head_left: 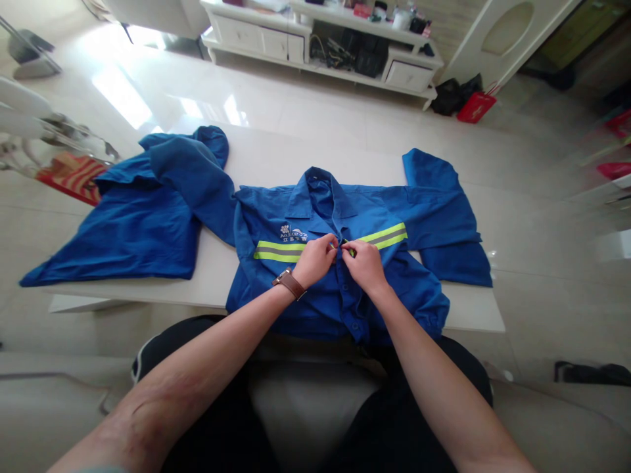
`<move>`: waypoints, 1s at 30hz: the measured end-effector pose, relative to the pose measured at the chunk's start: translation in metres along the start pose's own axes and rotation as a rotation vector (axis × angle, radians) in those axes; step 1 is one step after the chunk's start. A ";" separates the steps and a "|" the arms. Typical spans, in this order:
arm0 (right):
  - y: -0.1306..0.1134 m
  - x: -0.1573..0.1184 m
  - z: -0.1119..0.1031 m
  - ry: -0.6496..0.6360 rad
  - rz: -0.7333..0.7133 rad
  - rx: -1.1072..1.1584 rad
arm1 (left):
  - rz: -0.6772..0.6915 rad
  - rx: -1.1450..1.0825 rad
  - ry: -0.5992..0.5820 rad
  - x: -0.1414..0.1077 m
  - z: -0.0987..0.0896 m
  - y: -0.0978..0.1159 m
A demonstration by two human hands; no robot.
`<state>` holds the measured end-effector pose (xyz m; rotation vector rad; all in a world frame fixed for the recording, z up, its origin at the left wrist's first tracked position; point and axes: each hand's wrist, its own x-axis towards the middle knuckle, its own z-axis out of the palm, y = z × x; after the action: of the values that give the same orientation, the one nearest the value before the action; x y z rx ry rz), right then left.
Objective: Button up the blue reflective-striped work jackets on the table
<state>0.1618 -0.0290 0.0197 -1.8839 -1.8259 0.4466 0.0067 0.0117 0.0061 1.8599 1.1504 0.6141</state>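
A blue work jacket (315, 197) with yellow-and-grey reflective bands lies on a white table (473, 309), collar pointing away from me. At the front opening, just under the collar, my left hand (316, 257) pinches one edge of the jacket; a brown-strapped watch (289, 284) is on that wrist. Close beside it, my right hand (363, 263) pinches the other edge, fingertips nearly meeting the left ones. Buttons show along the opening below my hands. What lies between the fingertips is too small to make out.
Folded blue cloth (142, 230) lies on the table's left part, hanging over its edge. More blue fabric (453, 263) is under the jacket's sleeve at the right. Beyond the table stands a white cabinet (256, 41). A red bag (476, 107) sits on the floor.
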 end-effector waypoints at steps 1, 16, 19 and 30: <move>0.000 0.000 0.000 0.009 -0.010 0.005 | 0.002 -0.009 0.003 0.000 0.000 0.000; 0.002 0.000 -0.001 0.065 -0.065 0.070 | -0.114 -0.310 0.117 0.006 0.011 -0.004; 0.002 -0.001 -0.002 0.041 -0.071 0.044 | -0.129 -0.362 0.106 0.006 0.012 -0.007; 0.002 -0.002 0.004 0.032 -0.063 0.022 | -0.068 -0.393 0.109 0.008 0.015 -0.013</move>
<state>0.1617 -0.0303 0.0152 -1.8030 -1.8466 0.4101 0.0152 0.0153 -0.0132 1.4630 1.0685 0.8446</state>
